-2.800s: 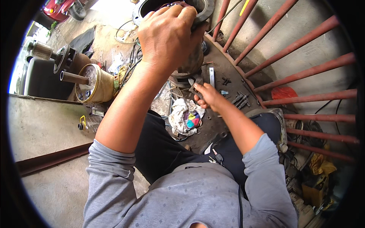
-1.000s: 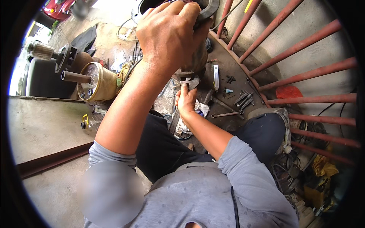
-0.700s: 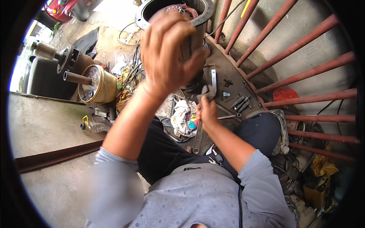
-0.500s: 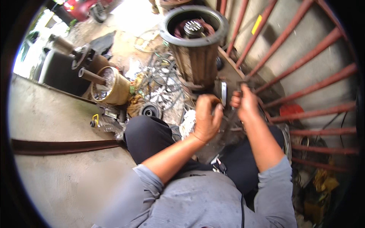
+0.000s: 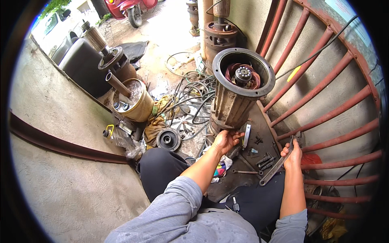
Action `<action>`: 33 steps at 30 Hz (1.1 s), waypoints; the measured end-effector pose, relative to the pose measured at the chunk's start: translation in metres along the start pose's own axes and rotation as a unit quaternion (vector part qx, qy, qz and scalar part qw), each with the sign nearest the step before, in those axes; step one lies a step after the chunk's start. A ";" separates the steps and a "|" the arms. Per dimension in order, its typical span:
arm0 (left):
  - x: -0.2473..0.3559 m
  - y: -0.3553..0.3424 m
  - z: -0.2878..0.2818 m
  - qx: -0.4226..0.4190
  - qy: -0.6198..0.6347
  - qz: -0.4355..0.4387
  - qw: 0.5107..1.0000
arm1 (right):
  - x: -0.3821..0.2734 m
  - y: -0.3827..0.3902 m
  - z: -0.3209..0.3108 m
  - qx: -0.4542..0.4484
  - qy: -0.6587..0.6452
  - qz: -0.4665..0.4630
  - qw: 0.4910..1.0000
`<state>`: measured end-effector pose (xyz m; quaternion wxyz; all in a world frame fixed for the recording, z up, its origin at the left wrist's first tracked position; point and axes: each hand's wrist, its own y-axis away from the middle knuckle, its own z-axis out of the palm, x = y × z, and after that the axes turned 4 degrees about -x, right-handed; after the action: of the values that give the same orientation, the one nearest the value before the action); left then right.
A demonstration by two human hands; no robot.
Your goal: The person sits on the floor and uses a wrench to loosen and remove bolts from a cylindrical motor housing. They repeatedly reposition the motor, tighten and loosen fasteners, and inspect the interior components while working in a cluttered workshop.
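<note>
A ribbed, rusty motor housing [image 5: 230, 106] stands upright in front of me, with red copper windings [image 5: 259, 81] and a bearing [image 5: 243, 74] showing in its open top. At its lower edge is my left hand [image 5: 227, 141], its fingers loosely curled and apart, with nothing visible in them. Beside those fingertips stands a slim white and blue box-like piece [image 5: 246, 135]. My right hand [image 5: 293, 156] is closed round a long dark wrench [image 5: 277, 168], held slanting above my right leg, its handle end pointing down toward the left.
Loose bolts [image 5: 265, 161] and a ring spanner [image 5: 245, 171] lie on the ground between the legs. Red metal bars [image 5: 324, 139] fan along the right. Left of the housing are tangled cables [image 5: 190, 97], a round metal part [image 5: 168, 139] and a tub [image 5: 135, 103]; behind stands another pump [image 5: 221, 34].
My right hand has moved right and nearer with the wrench, away from the housing. The left hand has shifted to the housing's lower edge. The view has turned a little.
</note>
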<state>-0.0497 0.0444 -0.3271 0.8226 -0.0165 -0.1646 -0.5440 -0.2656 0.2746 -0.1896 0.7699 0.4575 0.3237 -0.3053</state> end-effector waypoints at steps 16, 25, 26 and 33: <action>-0.005 -0.002 0.003 0.003 0.073 -0.065 0.995 | 0.022 0.002 0.033 -0.037 0.111 0.040 0.992; -0.001 -0.003 -0.017 -0.076 0.070 -0.054 0.993 | 0.018 0.006 0.031 -0.040 0.104 0.039 0.993; -0.001 -0.005 -0.020 -0.081 0.067 -0.055 0.993 | 0.018 0.007 0.031 -0.048 0.108 0.038 0.992; -0.001 0.001 -0.005 0.024 0.050 -0.055 0.997 | 0.017 0.011 0.030 -0.062 0.110 0.033 0.991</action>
<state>-0.0483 0.0450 -0.3320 0.7989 0.0393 -0.1374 -0.5842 -0.2398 0.2486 -0.1858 0.7663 0.4498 0.4095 -0.2068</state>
